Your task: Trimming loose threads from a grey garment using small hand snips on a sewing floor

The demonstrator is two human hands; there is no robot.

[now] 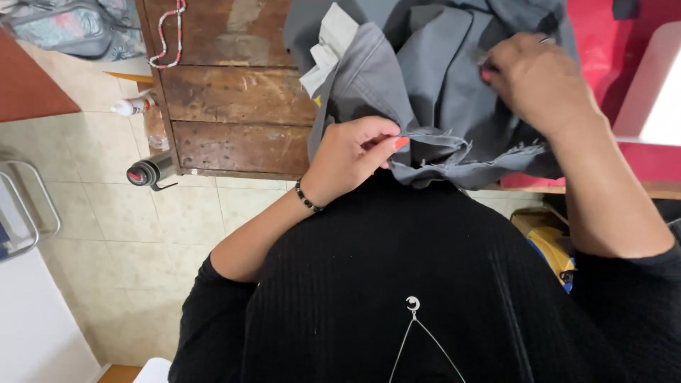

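Wooden drawers (234, 106) stand behind on tiled floor (135, 241). Grey cloth (425, 78) is pinched at its frayed edge by the left hand (351, 156); the right hand (543, 81) is closed on it higher up.

1. Setting: a small tailoring or sewing workroom, possibly home-based; cannot tell which.
2. Evidence: a grey garment (433, 78) with a raw, frayed cut edge and pale inner lining showing lies on a red-topped work surface (603, 42).
3. A worn wooden cabinet (227, 92) with scuffed, unpainted panels stands on a beige tiled floor (120, 234).
4. A red-and-white cord (169, 35) hangs over the cabinet edge.
5. A small white bottle (131, 106) and a dark flask (150, 171) lie on the floor beside the cabinet.
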